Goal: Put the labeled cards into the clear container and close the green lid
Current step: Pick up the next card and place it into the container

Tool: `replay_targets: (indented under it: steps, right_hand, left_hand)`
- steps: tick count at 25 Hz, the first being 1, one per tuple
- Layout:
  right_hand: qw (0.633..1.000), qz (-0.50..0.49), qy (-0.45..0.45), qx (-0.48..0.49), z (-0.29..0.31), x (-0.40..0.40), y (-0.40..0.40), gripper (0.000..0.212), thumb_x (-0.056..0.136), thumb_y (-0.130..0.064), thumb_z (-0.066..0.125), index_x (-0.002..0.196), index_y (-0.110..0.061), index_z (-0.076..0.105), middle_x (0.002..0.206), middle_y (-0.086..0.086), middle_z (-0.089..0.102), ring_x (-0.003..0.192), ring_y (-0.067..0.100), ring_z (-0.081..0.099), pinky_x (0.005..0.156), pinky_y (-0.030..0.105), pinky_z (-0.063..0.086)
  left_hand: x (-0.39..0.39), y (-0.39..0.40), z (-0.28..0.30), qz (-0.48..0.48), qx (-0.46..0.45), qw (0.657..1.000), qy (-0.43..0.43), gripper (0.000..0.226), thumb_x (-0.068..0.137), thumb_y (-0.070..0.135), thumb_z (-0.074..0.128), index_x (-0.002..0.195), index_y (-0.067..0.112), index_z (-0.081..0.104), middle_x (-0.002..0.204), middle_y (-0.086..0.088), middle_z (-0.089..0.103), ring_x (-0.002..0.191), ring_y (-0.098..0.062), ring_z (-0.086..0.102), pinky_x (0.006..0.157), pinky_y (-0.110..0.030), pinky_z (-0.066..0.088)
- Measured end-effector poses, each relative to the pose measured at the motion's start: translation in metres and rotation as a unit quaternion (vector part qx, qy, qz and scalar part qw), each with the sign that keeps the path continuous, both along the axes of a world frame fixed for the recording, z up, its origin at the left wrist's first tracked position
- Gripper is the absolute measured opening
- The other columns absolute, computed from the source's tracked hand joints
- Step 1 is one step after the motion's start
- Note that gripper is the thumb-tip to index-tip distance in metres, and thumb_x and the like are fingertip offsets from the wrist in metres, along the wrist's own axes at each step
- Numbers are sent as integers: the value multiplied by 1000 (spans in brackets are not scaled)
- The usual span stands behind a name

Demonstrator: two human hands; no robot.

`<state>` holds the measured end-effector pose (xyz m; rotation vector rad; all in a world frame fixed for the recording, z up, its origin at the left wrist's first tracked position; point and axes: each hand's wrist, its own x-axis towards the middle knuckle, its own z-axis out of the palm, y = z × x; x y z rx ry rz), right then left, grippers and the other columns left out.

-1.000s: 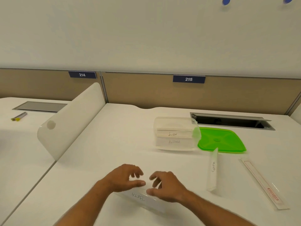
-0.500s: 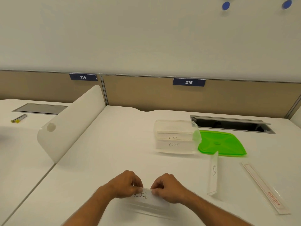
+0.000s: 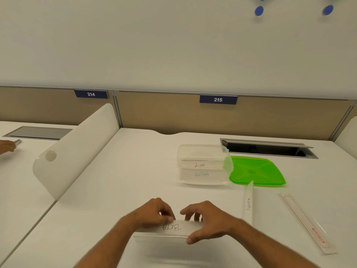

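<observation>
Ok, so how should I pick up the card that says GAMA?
Pinch the GAMA card by its raised top edge, reaching down from above. It stands on the desk as a long, thin strip, running away from you, so one finger on each flat face probably holds best.

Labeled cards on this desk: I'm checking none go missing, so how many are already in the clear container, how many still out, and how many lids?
Cards in the clear container: 2 (LION, ALPHA)
Cards outside: 2 (BETA, GAMA)
Green lids: 1
Total: 5
</observation>
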<state>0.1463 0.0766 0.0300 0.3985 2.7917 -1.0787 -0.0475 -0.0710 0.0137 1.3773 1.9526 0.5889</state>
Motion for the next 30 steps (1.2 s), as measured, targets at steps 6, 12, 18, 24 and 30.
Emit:
replay_targets:
  steps: [6, 12, 18, 24, 30]
  right_hand:
    - [997, -74, 30, 15, -3, 3, 10, 74, 59, -44, 81, 126, -19, 63, 119, -4, 70, 102, 3, 64, 90, 18, 51]
    - [956, -263, 104, -77, -14, 2, 11, 83, 53, -50, 80, 128, -20, 60, 110, -1, 72, 94, 5, 68, 87, 23, 56]
    - [918, -338, 174, -115, -17, -3, 1, 89, 55, -56, 79, 135, -26, 52, 98, -2, 75, 84, 6, 71, 80, 30, 59]
    - [928, -320, 176, -71, -11, 1, -7, 94, 54, -68, 76, 136, -42, 40, 97, -6, 72, 77, 5, 71, 69, 24, 59]
    - [940, -217, 264, 15, -1, 9, 27, 84, 73, -60, 67, 144, -34, 31, 154, -6, 36, 138, 5, 36, 113, 30, 35]
  left_hand:
    - [8, 13, 6, 75, 68, 995, -1, 17, 90, 41, 65, 100, 32, 75, 98, 23, 71, 95, 3, 62, 94, -29, 51]
    - [34, 29, 19, 401, 147, 902, 71, 95, 79, 61, 69, 153, 23, 24, 162, -1, 16, 148, -26, 15, 115, -51, 24]
    - [67, 43, 24, 386, 61, 866, -311, 98, 76, 51, 79, 147, 24, 18, 134, -5, 52, 111, -28, 60, 85, -44, 58]
    - [68, 47, 25, 345, 51, 891, -292, 57, 81, 35, 75, 128, 28, 43, 108, -3, 67, 81, -25, 70, 67, -38, 64]
    - [45, 40, 40, 231, 17, 938, -256, 48, 66, 25, 72, 113, 31, 70, 102, -1, 76, 75, -24, 68, 63, -32, 58]
